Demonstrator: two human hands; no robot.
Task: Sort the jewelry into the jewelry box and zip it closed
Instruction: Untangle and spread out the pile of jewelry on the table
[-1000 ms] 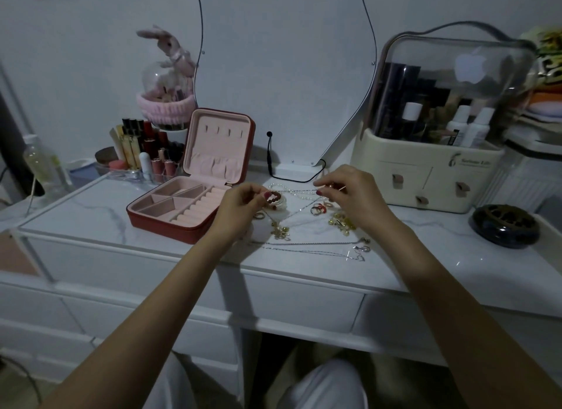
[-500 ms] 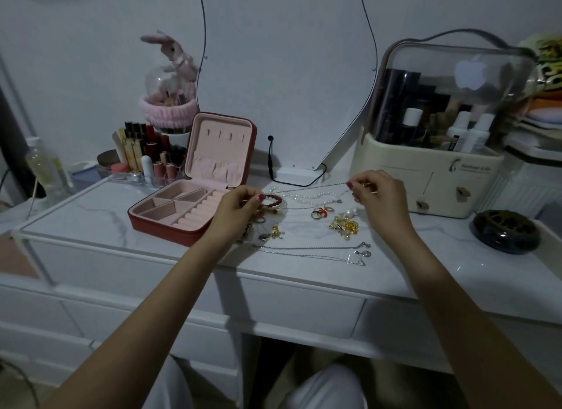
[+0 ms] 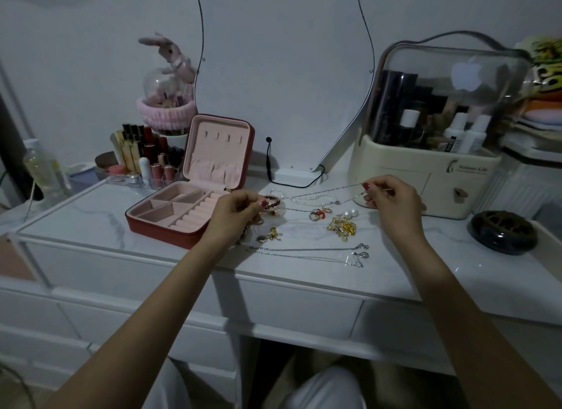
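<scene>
A red jewelry box (image 3: 170, 232) with a pink lining stands open on the white marble table, its lid upright. My right hand (image 3: 392, 200) pinches one end of a thin silver chain (image 3: 331, 191), stretched above the table toward my left hand (image 3: 234, 214), whose curled fingers pinch its other end beside a dark red bead bracelet (image 3: 272, 204). Between the hands lie a pearl strand (image 3: 313, 199), rings (image 3: 317, 214), pearl studs (image 3: 350, 214), gold pieces (image 3: 342, 227) and a second silver necklace (image 3: 313, 254).
A tray of lipsticks and bottles (image 3: 143, 162) sits behind the box. A cream cosmetics case (image 3: 425, 177) with a clear dome stands at the right, a dark round dish (image 3: 503, 232) beside it. A mirror base with a black cable (image 3: 292, 177) is at the back.
My right hand moved to the right, drawing the thin chain out taut. My left hand stayed beside the bracelet, shifting only slightly.
</scene>
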